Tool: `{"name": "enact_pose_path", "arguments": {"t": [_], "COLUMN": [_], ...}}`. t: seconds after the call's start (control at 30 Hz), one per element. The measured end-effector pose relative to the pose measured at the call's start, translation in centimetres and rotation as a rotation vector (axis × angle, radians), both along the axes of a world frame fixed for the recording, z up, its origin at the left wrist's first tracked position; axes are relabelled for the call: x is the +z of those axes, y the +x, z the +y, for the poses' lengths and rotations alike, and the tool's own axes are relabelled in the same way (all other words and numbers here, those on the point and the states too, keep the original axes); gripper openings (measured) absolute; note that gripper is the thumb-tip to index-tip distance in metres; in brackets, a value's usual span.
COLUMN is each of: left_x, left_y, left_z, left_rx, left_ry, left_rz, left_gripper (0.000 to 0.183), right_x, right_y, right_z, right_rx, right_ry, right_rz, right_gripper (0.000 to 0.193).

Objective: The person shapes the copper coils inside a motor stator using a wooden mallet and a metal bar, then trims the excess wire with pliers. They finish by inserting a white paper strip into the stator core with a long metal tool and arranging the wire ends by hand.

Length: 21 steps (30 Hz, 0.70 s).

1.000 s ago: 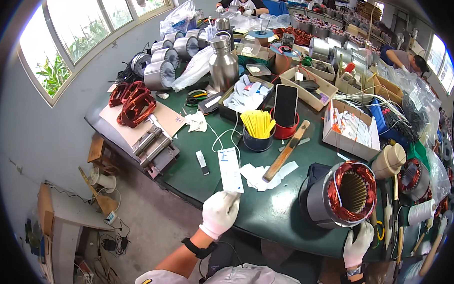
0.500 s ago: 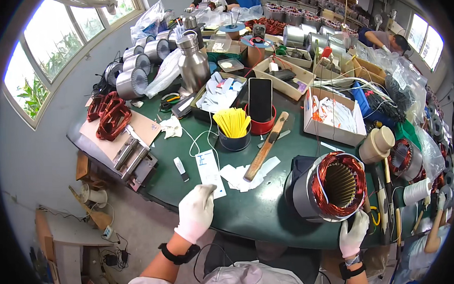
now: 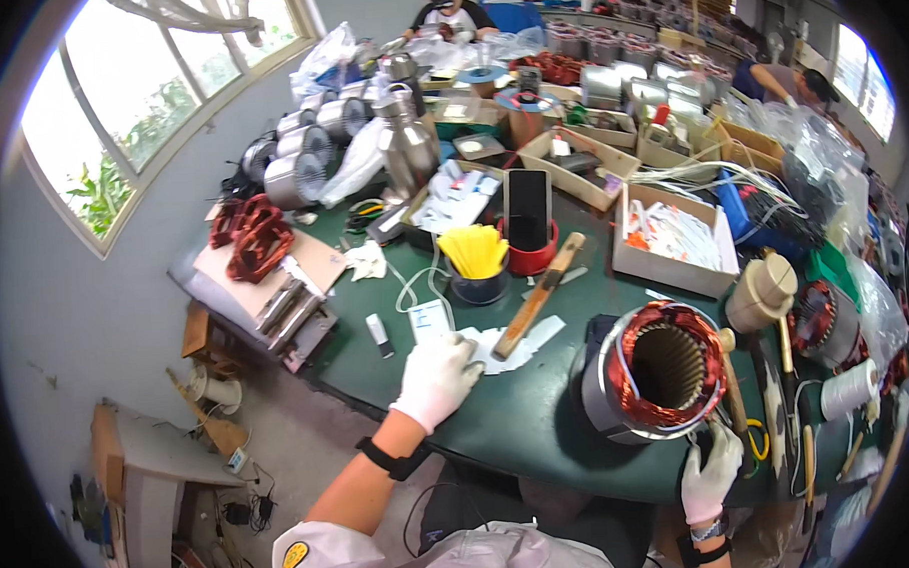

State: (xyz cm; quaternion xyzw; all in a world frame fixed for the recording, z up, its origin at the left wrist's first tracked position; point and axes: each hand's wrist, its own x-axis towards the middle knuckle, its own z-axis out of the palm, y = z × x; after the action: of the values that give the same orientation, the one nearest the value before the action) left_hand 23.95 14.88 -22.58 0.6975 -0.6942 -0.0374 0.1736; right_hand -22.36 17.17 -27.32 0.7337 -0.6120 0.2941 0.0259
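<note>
My left hand (image 3: 438, 379), in a white glove, reaches over the front of the green table with its fingers apart. Its fingertips are at several white paper slips (image 3: 525, 350), and a white card (image 3: 430, 319) lies partly behind it. No held thing shows in that hand. To the right, a motor stator (image 3: 607, 404) with red-brown copper windings (image 3: 712, 340) lies on its side, its bore facing me. My right hand (image 3: 711, 475), also gloved, is at the stator's lower right rim, thumb and fingers apart. Whether it touches the rim is unclear.
A wooden stick (image 3: 540, 296) lies beyond the slips. Behind it stand a pot of yellow strips (image 3: 476, 255), a phone (image 3: 528, 206) in a red holder and a cardboard box (image 3: 669, 263). A metal fixture (image 3: 294, 320) sits left; wooden-handled tools and a thread spool (image 3: 849, 388) lie right.
My left hand has moved right and forward, from the white card's near end toward the paper slips. My right hand stays by the stator's rim. The whole view has shifted slightly.
</note>
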Motion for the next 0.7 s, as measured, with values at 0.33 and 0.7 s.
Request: {"name": "enact_pose_path", "arguments": {"t": [0.33, 0.7], "left_x": [-0.9, -6.4], "left_y": [5.6, 13.0], "left_z": [3.5, 4.6], "left_rx": [0.384, 0.456], "left_ry": [-0.409, -0.322], "left_rz": [-0.014, 0.074], "left_gripper": [0.043, 0.025], "right_x": [-0.5, 1.8], "right_y": [-1.4, 0.5], "right_z": [0.8, -1.0], "right_rx": [0.0, 0.058], "right_ry": [-0.016, -0.059], "right_rz": [0.039, 0.039], "right_gripper": [0.05, 0.027]}}
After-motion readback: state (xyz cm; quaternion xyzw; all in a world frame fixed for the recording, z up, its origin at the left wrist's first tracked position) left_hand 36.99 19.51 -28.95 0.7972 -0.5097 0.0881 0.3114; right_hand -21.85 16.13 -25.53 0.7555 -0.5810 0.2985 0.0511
